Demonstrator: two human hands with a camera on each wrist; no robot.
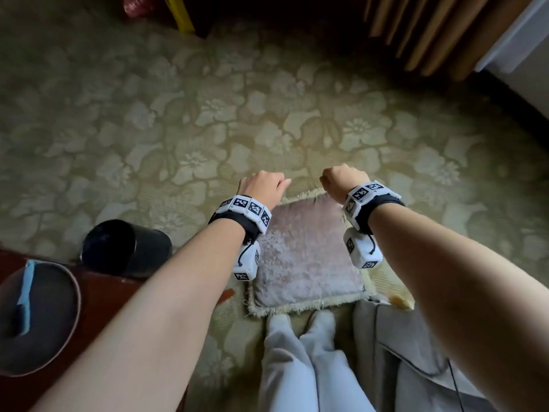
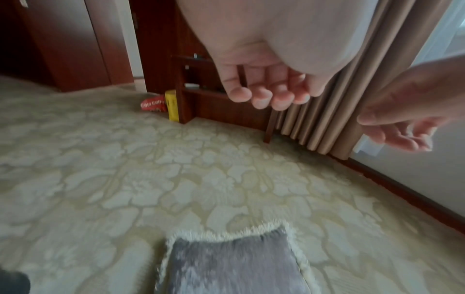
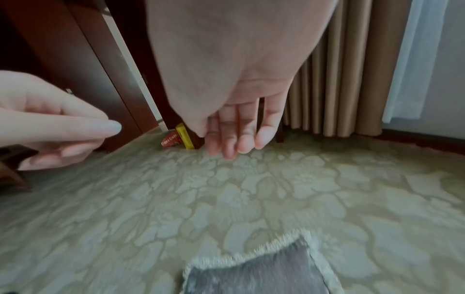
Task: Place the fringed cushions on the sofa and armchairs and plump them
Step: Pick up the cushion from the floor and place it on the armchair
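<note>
A square mauve velvet cushion with a cream fringe lies flat on the flowered carpet, just beyond my feet. It also shows at the bottom of the left wrist view as the cushion and of the right wrist view as the cushion. My left hand hovers over its far left corner, fingers loosely curled and holding nothing. My right hand hovers over the far right corner, fingers hanging nearly straight, also empty. Neither hand touches the cushion.
A black bin lies on the carpet to the left, beside a dark red wooden table bearing a round dark object. Grey fabric lies at my right. Beige curtains, wooden furniture, a red pack and a yellow box stand beyond.
</note>
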